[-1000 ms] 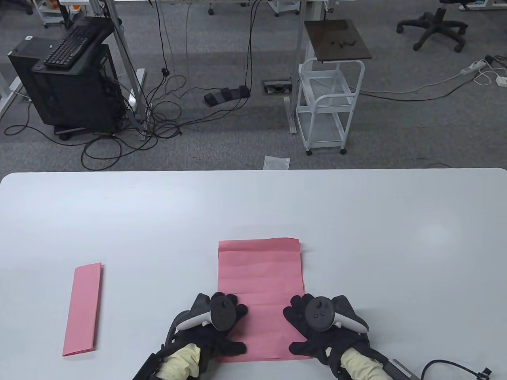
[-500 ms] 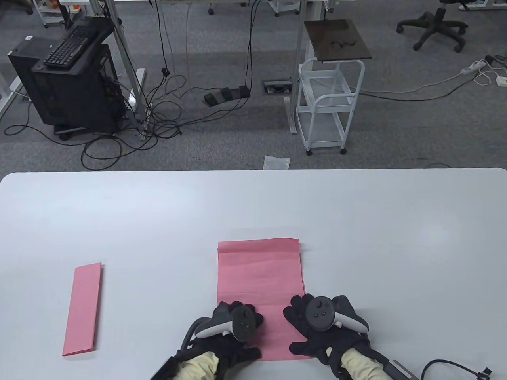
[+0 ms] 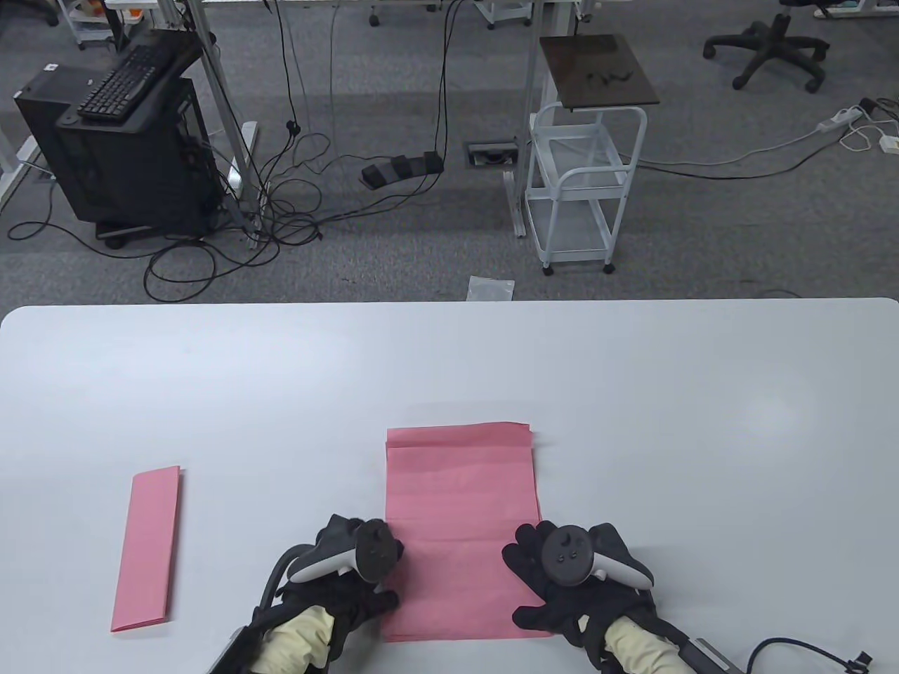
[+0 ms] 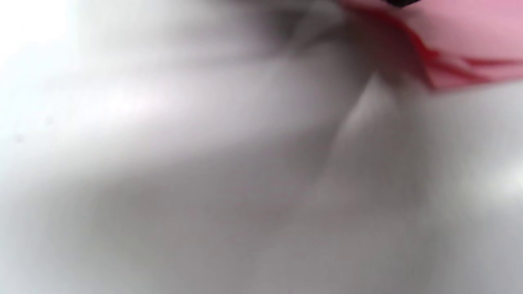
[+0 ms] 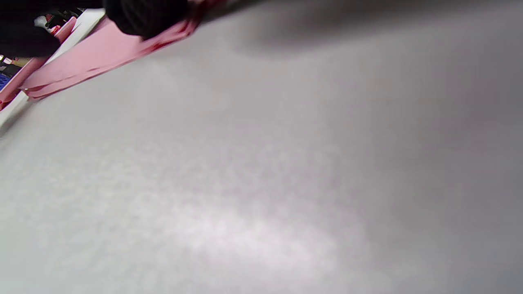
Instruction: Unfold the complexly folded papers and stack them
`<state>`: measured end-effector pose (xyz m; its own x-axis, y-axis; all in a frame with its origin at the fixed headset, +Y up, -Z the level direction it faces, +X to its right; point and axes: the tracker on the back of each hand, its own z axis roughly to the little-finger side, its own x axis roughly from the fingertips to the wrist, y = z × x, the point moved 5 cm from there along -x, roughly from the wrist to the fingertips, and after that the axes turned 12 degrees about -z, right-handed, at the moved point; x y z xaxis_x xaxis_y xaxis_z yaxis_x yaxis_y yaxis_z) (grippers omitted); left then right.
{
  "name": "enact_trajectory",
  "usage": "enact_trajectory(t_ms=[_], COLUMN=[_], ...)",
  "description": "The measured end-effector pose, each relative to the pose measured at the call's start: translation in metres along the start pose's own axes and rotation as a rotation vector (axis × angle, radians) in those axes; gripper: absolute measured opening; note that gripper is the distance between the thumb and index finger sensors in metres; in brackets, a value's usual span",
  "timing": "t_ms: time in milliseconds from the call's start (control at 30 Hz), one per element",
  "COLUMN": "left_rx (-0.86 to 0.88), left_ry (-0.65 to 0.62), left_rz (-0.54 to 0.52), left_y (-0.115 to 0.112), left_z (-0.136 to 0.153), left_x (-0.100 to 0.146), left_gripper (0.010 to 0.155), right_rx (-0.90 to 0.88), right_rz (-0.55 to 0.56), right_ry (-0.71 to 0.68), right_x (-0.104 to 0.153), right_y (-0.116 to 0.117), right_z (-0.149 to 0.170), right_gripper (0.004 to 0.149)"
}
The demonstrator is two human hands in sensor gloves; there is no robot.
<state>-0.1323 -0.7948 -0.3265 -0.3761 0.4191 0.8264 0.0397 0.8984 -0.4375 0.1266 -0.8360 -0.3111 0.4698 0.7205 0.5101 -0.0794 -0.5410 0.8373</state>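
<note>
both hands on the pink sheet

the wide pink paper (image 3: 462,519) lies flat on the white counter (image 3: 632,393), low and centre in the table view. the left hand (image 3: 351,569) rests at its lower left edge, the right hand (image 3: 569,572) presses its lower right corner with fingers (image 3: 521,554) spread flat. i cannot tell how the left fingers lie. a narrow folded pink strip (image 3: 147,547) sits well apart at lower left.
</note>
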Motion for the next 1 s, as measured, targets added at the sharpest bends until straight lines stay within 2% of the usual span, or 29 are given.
enact_trajectory(t_ms=[33,100,167,233,300,367,567,633,867,900,933,967,1000], left_rx=[-0.003,0.024,0.034,0.023,-0.009,0.031,0.204,0.243,0.204,0.188,0.167,0.131,0.114], left_ry=[-0.043,-0.150,-0.201,-0.209,-0.191,-0.137,0.125,0.161,0.186,0.185,0.155,0.070,0.022], left_rz=[-0.019,0.057,0.142,0.166,0.147,0.087,0.028,0.014,0.027,-0.010,-0.043,-0.084,-0.086], left_y=[0.004,-0.002,-0.017,-0.027,-0.030,-0.024,-0.012,-0.012,-0.001,0.004,0.009,0.013,0.014], left_z=[-0.008,-0.034,-0.055,-0.064,-0.061,-0.046,0.036,0.050,0.044,0.037,0.030,0.014,0.004], left_x=[-0.004,-0.016,-0.027,-0.038,-0.045,-0.051,-0.058,-0.058,-0.057,-0.056,-0.055,-0.054,-0.054], left_gripper=[0.072,0.073,0.074,0.074,0.076,0.074,0.066,0.064,0.063,0.063,0.066,0.067,0.068], right_rx=[0.000,-0.002,-0.003,-0.006,-0.007,-0.008,-0.007,-0.007,-0.006,-0.006,-0.006,-0.006,-0.007], right_rz=[0.000,-0.002,-0.004,-0.007,-0.008,-0.010,-0.008,-0.008,-0.007,-0.007,-0.008,-0.008,-0.009], right_ry=[0.000,0.000,-0.001,-0.001,-0.001,-0.003,-0.001,0.000,0.003,0.003,0.003,0.003,0.002], right_x=[0.000,0.000,0.000,0.000,0.000,-0.001,-0.001,-0.001,-0.001,-0.001,-0.001,-0.001,-0.001], right_y=[0.000,0.000,0.000,0.001,0.001,0.001,0.001,0.001,0.000,0.000,0.000,0.001,0.001], right_z=[0.000,0.000,0.000,0.001,0.001,0.001,0.001,0.001,0.001,0.001,0.001,0.001,0.001], right_gripper=[0.077,0.077,0.077,0.077,0.077,0.077,0.077,0.077,0.077,0.077,0.077,0.077,0.077])
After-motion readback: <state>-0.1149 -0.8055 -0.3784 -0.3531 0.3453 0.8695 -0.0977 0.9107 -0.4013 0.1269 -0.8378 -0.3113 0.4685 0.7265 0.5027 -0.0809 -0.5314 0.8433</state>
